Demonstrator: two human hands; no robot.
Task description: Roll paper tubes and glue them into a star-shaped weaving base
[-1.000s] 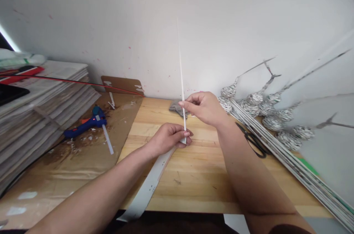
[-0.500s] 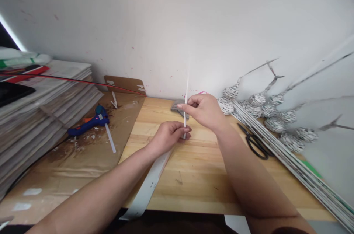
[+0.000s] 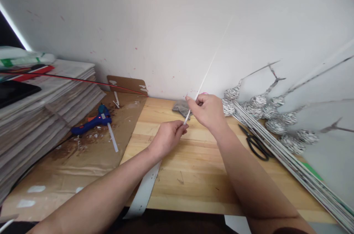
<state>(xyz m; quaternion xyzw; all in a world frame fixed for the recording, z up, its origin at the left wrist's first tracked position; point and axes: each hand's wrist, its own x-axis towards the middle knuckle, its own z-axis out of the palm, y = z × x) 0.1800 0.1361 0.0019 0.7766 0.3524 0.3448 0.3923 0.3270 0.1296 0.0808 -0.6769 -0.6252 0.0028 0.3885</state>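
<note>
A thin white rolled paper tube [image 3: 209, 67] stands slanted over the table, its upper end leaning right against the pale wall behind. My left hand [image 3: 170, 136] pinches its lower end between thumb and fingers. Higher up, my right hand [image 3: 208, 110] is closed around the same tube with thumb and fingertips. Just behind the hands lies a crumpled grey cloth [image 3: 181, 108], partly covered by the tube and fingers. A white paper strip [image 3: 146, 186] runs beneath my left forearm toward the table's front edge.
On brown cardboard [image 3: 94, 167] at left rest a blue glue gun [image 3: 92, 123] and glue stick, beside stacked newspapers [image 3: 69, 90]. Black scissors [image 3: 256, 145], a bundle of rolled paper tubes [image 3: 282, 153] and several woven paper balls [image 3: 273, 125] lie right on the wooden table [image 3: 190, 175].
The paper tube has tipped from nearly upright to a rightward slant. My right hand has shifted slightly right, and both hands still grip the tube.
</note>
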